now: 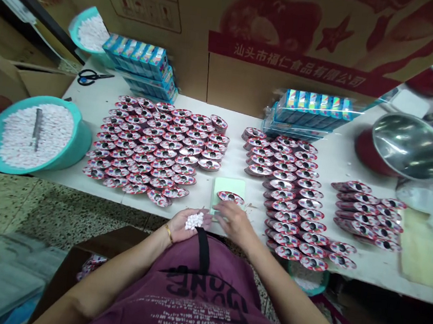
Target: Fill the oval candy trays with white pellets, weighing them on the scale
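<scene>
My left hand [184,225] lies palm up near the table's front edge and cups a small heap of white pellets [194,221]. My right hand [235,220] is just right of it, fingers bent toward the left and slightly apart, with nothing visible in them. Directly beyond the right fingers, an oval red-and-white packet with a dark round opening [230,197] stands on a pale green pad or small scale [229,185]. Rows of similar oval packets [155,148] stand to the left, and more packets [288,195] fill the right side.
A turquoise basin [81,140] of white pellets with a grey scoop is at left; a smaller bowl [75,31] stands behind. Scissors [90,76], blue boxes [142,61], other blue boxes [310,115], a steel bowl [409,146] and a large carton [239,89] border the white table.
</scene>
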{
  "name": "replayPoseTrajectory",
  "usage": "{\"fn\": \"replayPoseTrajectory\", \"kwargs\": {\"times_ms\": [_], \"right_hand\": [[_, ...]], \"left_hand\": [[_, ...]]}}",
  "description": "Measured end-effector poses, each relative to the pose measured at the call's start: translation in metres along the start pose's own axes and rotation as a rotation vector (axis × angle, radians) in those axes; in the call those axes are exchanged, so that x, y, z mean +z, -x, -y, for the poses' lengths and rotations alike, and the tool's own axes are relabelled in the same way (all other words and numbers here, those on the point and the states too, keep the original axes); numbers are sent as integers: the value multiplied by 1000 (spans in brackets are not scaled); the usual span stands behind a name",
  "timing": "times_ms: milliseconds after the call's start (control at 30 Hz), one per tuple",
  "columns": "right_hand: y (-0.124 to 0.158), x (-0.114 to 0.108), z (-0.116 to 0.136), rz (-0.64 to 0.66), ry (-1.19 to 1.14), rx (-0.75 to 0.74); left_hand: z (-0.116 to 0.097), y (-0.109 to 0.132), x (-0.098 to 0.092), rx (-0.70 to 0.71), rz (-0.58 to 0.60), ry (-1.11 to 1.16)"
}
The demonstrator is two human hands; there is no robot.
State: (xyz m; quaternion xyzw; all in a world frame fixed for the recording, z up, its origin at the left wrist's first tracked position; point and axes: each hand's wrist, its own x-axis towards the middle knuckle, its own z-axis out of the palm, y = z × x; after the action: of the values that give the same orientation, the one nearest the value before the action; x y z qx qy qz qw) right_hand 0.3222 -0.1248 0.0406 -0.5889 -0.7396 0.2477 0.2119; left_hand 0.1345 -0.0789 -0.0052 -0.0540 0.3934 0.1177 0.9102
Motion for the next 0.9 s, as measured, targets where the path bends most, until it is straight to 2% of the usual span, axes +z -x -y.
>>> {"fn": "replayPoseTrajectory", "kwargs": {"times_ms": [67,133,233,333,400,500,567,667,733,833,900], "right_hand": [[-4,12,19,109,73,-34],[-5,22,28,168,162,-28],[-2,29,25,196,183,-41],[4,28,15,185,85,-48],[6,25,8,118,-8,-17],[5,17,-6,-83,-108,75],[4,11,-19,-202,-103,133],[6,7,-30,-268,-21,187],[10,10,-25,-227,8,156],[18,20,1,-33,33,53],[21,28,18,94,71,49]], "left_hand": [[0,-2,9,-9,2,19],[0,-4,14,-25,-26,6],[2,-6,17,-41,-29,-8],[5,-9,17,-52,10,14],[4,-12,17,-51,15,17],[0,-17,17,-45,24,-17],[-4,-18,17,-34,47,-39],[-8,-18,17,-18,55,-45],[-6,-17,18,-18,54,-43],[0,-14,16,-35,62,-32],[5,-12,13,-54,68,-43]]}}
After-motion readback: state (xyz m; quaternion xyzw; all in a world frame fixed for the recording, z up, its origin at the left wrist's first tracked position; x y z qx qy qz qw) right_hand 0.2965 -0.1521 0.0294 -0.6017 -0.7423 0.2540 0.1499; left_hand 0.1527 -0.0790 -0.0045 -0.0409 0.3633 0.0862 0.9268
